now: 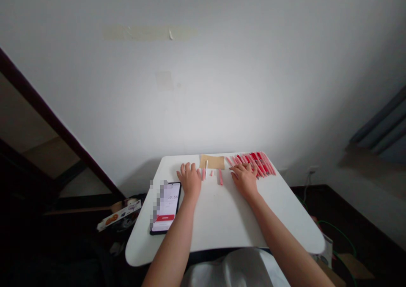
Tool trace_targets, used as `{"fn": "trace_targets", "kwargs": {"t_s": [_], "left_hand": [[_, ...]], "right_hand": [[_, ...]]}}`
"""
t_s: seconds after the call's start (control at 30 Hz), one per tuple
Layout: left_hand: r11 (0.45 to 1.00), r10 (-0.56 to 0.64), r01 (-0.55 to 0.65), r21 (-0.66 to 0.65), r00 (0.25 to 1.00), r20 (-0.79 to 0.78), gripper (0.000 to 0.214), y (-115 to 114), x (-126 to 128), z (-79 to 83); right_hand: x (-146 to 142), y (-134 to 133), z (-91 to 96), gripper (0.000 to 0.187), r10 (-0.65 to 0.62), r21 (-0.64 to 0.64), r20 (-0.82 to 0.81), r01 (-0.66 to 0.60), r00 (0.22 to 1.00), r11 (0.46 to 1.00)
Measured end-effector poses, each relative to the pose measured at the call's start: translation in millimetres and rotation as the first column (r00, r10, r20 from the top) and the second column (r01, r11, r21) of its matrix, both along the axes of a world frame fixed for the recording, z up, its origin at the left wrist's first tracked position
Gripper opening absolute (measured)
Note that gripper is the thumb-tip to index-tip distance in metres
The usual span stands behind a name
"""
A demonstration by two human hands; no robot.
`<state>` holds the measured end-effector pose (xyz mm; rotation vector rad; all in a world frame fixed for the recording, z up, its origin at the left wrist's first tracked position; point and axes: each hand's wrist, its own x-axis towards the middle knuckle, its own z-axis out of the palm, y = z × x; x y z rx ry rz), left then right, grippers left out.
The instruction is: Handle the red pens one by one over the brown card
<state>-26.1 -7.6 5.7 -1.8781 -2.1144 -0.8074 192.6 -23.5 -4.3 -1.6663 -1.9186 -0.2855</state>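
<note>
My left hand (190, 181) lies palm down on the white table (218, 219), fingers spread, holding nothing. By its right side lie a short pink tube (203, 174) and a thin white stick (207, 168). A small pink piece (211, 173) and a red-and-pink tube (221, 177) sit between my hands. My right hand (245, 181) rests flat with its fingers apart, at the near left edge of a row of pink and red pen-like sticks (261, 162). Part of that row is hidden behind its fingers.
A brown card (214, 162) lies at the table's far side. Left of my left forearm is a phone (166, 208) showing a timer. The wall (203, 88) rises behind the table. Boxes and a green cable (349, 236) are on the floor to the right.
</note>
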Motion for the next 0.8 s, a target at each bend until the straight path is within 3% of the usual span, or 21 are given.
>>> {"fn": "trace_targets", "kwargs": {"t_s": [0.33, 0.8], "left_hand": [[0.990, -0.063, 0.056, -0.130, 0.997, -0.053, 0.039, 4.7, -4.6, -6.9], [0.993, -0.049, 0.044, -0.106, 0.998, -0.049, 0.035, 6.1, -4.2, -9.1]], "right_hand": [[-1.0, -2.0, 0.7, 0.023, 0.038, -0.028, 0.033, -0.038, 0.999, 0.999], [-18.5, 1.9, 15.4, 0.025, 0.062, -0.056, 0.028, -0.060, 0.998, 0.997]]}}
